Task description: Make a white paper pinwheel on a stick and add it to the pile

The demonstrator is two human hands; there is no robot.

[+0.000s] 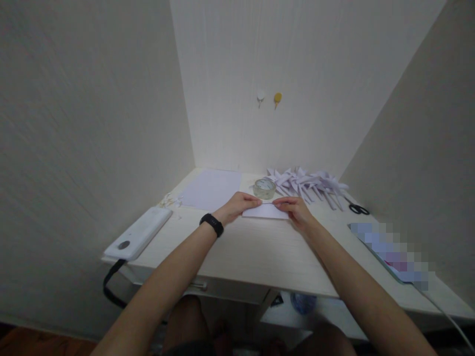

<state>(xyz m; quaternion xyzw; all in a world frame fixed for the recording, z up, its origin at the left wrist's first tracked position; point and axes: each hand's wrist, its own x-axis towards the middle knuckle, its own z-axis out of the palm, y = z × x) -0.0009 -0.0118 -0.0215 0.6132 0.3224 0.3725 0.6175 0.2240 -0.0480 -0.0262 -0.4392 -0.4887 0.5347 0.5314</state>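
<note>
A white sheet of paper (pixel 265 212) lies on the desk in front of me, its far edge turned over in a narrow fold. My left hand (pixel 240 203), with a black band on the wrist, pinches the fold near its left end. At the right end my right hand (pixel 295 207) grips the same fold between thumb and fingers. Just beyond the paper stands a roll of clear tape (pixel 264 188). Folded white paper pieces (pixel 306 183) are heaped behind it to the right.
Flat white paper (pixel 213 189) lies at the back left, beside a tangled pale cord (pixel 171 200). A white power bank-like box (pixel 139 233) sits at the left edge. Black-handled scissors (pixel 359 209) and a blurred-out flat device (pixel 388 254) with a cable are on the right. Two hooks (pixel 277 98) hang on the wall.
</note>
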